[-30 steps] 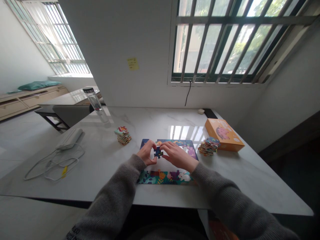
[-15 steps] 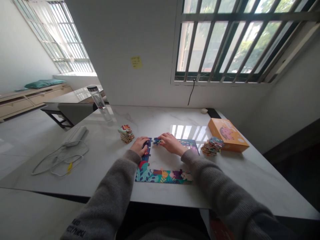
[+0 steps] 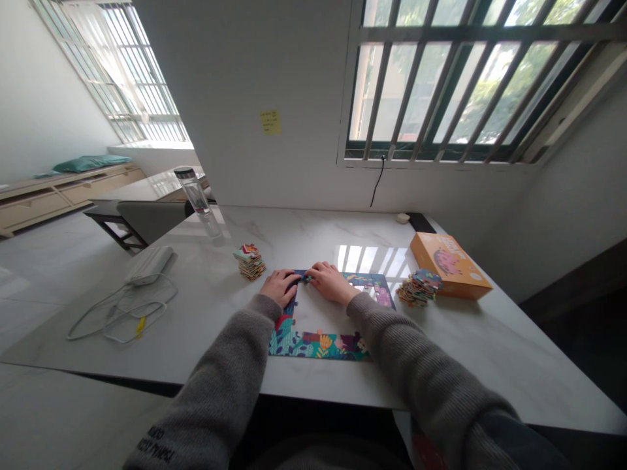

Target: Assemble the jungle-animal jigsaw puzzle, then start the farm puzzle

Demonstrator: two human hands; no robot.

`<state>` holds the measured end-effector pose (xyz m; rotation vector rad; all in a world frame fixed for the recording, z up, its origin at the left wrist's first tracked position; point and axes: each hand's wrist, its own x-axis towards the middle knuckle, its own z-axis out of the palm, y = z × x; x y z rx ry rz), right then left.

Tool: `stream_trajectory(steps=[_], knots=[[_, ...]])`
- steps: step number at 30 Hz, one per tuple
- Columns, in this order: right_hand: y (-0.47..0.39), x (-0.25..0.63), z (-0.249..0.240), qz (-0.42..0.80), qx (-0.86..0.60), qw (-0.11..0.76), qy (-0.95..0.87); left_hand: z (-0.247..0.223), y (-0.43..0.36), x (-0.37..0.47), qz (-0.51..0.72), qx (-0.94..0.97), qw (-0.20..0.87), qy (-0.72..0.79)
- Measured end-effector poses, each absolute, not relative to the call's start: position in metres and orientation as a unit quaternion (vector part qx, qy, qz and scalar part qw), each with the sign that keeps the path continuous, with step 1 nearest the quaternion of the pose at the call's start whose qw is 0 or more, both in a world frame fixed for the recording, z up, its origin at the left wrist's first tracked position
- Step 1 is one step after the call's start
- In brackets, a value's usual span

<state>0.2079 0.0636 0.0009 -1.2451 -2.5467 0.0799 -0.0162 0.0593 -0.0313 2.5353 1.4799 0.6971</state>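
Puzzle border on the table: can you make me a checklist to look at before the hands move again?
1. Left hand on the puzzle border: ok, it rests at the upper left corner.
2. Right hand by the border: ok, its fingers are at the top edge, near the left hand.
3. Join between the two hands fully closed: cannot tell, fingers hide part of it.
4. Lower right corner joined: cannot tell, the right sleeve covers it.
5. Right stack of pieces tidy: not ok, pieces stick out unevenly.
6. White cable away from the border: ok, it lies far to the left.
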Motion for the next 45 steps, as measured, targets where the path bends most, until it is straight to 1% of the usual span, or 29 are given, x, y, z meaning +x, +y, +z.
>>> stream_trajectory(steps=[5, 9, 12, 20, 25, 29, 35, 42, 45], knots=[[0.063, 0.209, 0.002, 0.036, -0.432, 0.154, -0.888, -0.032, 0.059, -0.016, 0.212, 0.842, 0.049, 0.494], [0.063, 0.217, 0.003, 0.051, -0.415, 0.171, -0.892, -0.032, 0.058, -0.014, 0.225, 0.843, 0.046, 0.487], [0.06, 0.226, 0.004, 0.046, -0.424, 0.167, -0.889, -0.032, 0.057, -0.013, 0.226, 0.846, 0.049, 0.48], [0.045, 0.259, 0.005, -0.01, -0.517, 0.102, -0.85, -0.035, 0.059, -0.01, 0.251, 0.862, 0.066, 0.435], [0.036, 0.275, -0.001, 0.003, -0.516, 0.061, -0.854, -0.033, 0.057, -0.004, 0.235, 0.865, 0.062, 0.438], [0.033, 0.277, -0.006, 0.015, -0.504, 0.066, -0.861, -0.03, 0.054, 0.002, 0.209, 0.863, 0.045, 0.457], [0.033, 0.277, -0.01, 0.012, -0.499, 0.074, -0.863, -0.031, 0.049, 0.013, 0.205, 0.863, 0.031, 0.46], [0.029, 0.279, -0.011, -0.006, -0.498, 0.08, -0.863, -0.036, 0.049, 0.016, 0.194, 0.866, 0.034, 0.46], [0.023, 0.286, -0.004, -0.024, -0.513, 0.101, -0.852, -0.039, 0.054, 0.008, 0.215, 0.865, 0.063, 0.448]])
